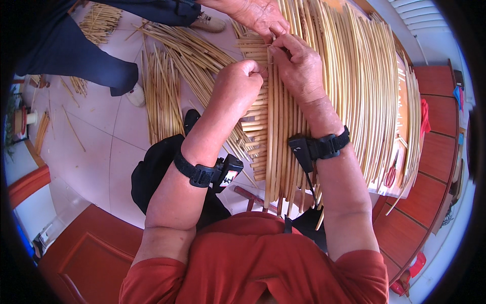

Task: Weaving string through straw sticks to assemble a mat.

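Straw-coloured stalks (349, 101) lie side by side in a wide mat on a table. Shorter stalks (255, 126) cross under its left edge. My left hand (237, 83) is closed in a pinch beside that edge. My right hand (302, 68) bends over the stalks, thumb and forefinger pinched together. A thin pale string (271, 53) seems to run between my fingertips at the outermost stalks; its ends are hidden. Another person's hand (260, 17) reaches in from the top and touches the same spot, close to my right fingertips.
Loose stalks lie in heaps (164, 96) on the tiled floor, left of the mat. The other person's dark trouser leg (76, 55) stands at the upper left. Red-handled scissors (391, 175) rest at the mat's right side. Red-brown cabinets (428, 152) line the right wall.
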### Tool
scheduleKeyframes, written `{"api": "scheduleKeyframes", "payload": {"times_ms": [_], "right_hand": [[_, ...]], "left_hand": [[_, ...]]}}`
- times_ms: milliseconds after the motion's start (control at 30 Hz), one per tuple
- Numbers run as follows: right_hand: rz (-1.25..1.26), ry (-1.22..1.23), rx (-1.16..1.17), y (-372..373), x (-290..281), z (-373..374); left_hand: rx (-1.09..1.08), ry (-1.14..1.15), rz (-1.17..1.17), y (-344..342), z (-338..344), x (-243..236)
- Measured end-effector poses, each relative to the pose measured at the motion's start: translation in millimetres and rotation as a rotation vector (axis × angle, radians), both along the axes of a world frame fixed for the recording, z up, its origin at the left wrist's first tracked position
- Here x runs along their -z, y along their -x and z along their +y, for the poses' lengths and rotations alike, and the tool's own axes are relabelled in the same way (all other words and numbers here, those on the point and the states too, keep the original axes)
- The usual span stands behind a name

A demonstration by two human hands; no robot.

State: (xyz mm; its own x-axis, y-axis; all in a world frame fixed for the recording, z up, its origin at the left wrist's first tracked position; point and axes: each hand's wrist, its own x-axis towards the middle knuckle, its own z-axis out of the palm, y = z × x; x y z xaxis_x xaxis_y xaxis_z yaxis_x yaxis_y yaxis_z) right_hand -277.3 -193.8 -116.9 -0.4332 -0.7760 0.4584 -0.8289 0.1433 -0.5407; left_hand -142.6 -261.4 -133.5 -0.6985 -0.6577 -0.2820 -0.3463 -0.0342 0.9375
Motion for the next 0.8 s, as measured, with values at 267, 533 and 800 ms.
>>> {"api": "scheduleKeyframes", "payload": {"times_ms": [267, 533, 800], "right_hand": [[0.06, -0.066, 0.021, -0.1, 2.0, 1.0], [0.092, -0.067, 0.011, 0.4, 1.3, 1.6], [0.272, -0.092, 0.038, 3.3, 9.5, -0.9]], "left_hand": [[-0.085, -0.208, 0.134, -1.0, 1.5, -6.2], [-0.096, -0.257, 0.138, -0.5, 0.2, -12.3], [-0.071, -0.214, 0.102, -0.6, 1.9, -9.7]]}}
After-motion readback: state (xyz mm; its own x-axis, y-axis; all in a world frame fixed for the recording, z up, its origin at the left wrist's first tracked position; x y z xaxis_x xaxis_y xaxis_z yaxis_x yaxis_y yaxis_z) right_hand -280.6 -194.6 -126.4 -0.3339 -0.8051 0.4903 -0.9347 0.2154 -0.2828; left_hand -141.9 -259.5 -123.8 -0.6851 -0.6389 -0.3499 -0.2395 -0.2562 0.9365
